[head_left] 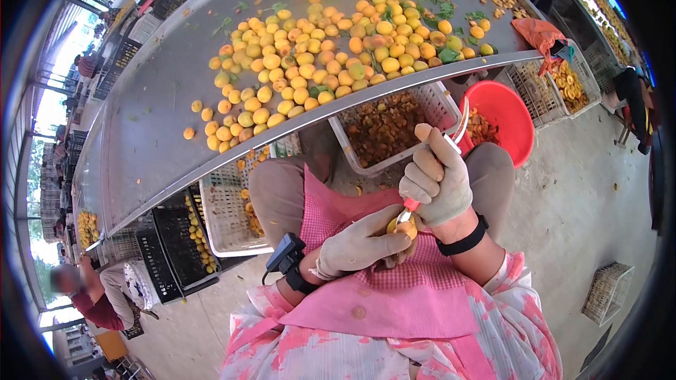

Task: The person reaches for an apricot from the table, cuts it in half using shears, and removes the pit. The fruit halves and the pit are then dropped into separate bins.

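My left hand [362, 243], in a pale glove, holds a yellow-orange apricot [405, 227] above my lap. My right hand [438, 183], gloved too, is closed around a tool with a red part [411, 204] and a metal tip that touches the fruit. A curved white and metal piece [461, 125] sticks up beside the right index finger; whether it belongs to the same tool I cannot tell. Beyond my hands, many apricots [303, 63] with some green leaves are spread on a metal table [169, 105].
Under the table edge are a white crate [373, 166] of brownish pieces, a red bucket [520, 123] and another white crate [232, 225]. Black crates [165, 257] stand at left, near a seated person [105, 295]. An orange cloth [539, 34] lies on the table's right corner.
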Demonstrator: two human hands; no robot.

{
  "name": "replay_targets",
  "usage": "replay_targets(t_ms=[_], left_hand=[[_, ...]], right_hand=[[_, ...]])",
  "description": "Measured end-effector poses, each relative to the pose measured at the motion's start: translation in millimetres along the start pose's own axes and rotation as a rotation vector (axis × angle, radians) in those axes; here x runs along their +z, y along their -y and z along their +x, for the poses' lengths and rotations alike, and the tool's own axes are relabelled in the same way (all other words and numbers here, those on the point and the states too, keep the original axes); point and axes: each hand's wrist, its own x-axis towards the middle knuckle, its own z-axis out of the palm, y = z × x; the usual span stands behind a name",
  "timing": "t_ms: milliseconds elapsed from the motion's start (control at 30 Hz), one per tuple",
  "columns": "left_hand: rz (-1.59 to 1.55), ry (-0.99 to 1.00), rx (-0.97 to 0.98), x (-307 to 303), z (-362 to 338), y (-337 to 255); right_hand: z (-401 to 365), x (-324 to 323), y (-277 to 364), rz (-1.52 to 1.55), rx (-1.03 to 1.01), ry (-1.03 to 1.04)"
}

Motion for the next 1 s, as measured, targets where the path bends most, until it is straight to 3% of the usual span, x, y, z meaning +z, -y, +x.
replay_targets(t_ms=[67,233,333,467,667,833,1000], left_hand=[[0.021,0.013,0.021,-1.4,0.8,0.8],[0.003,0.012,0.055,-0.5,-1.0,3.9],[0.003,0.010,0.129,1.2,1.3,5.0],[0.039,-0.082,0.119,-1.9,8.2,-1.3],[0.078,-0.404,0.105,-42.5,44.0,-4.0],[0.118,-0.757,0.065,-74.5,88.3,-12.5],[0.142,-0.865,0.124,-88.9,98.0,-23.3]], right_hand=[[4.4,-7.9,-0.3,0.135,0.068,0.087],[9.9,-18.2,0.5,0.219,0.136,0.054],[14.0,-23.8,7.2,0.255,0.101,0.076],[14.2,-24.8,26.2,0.210,-0.043,-0.041],[6.3,-39.7,39.6,0.138,-0.116,-0.260],[-1.5,-68.1,51.2,0.131,-0.143,-0.273],[-1.4,-65.4,57.7,0.112,-0.142,-0.358]])
